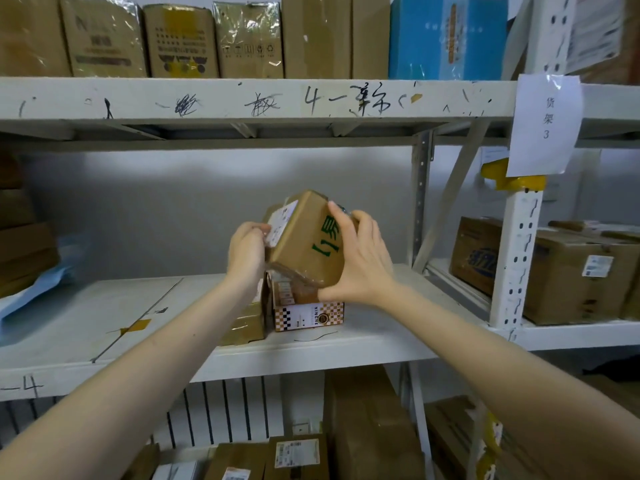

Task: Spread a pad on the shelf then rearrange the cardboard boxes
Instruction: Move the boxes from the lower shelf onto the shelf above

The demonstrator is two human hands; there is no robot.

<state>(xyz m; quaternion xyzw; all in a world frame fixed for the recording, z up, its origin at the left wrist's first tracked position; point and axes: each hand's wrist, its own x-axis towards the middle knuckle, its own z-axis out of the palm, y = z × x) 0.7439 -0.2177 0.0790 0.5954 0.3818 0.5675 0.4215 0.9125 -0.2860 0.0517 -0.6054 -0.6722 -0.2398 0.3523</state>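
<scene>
A small taped cardboard box (304,237) with green writing and a white label is held tilted above the middle shelf (104,317). My left hand (246,252) grips its left end and my right hand (356,258) grips its right side and lower corner. Right below it a white box with a checkered pattern (308,315) and a flat brown taped box (247,325) sit on the shelf. A blue pad (38,289) lies at the shelf's far left, partly under stacked brown boxes (24,251).
The upper shelf holds a row of brown boxes (180,43) and a blue box (446,39). To the right, another rack holds large cartons (568,271) behind a white upright post (517,258). More boxes (370,427) sit below.
</scene>
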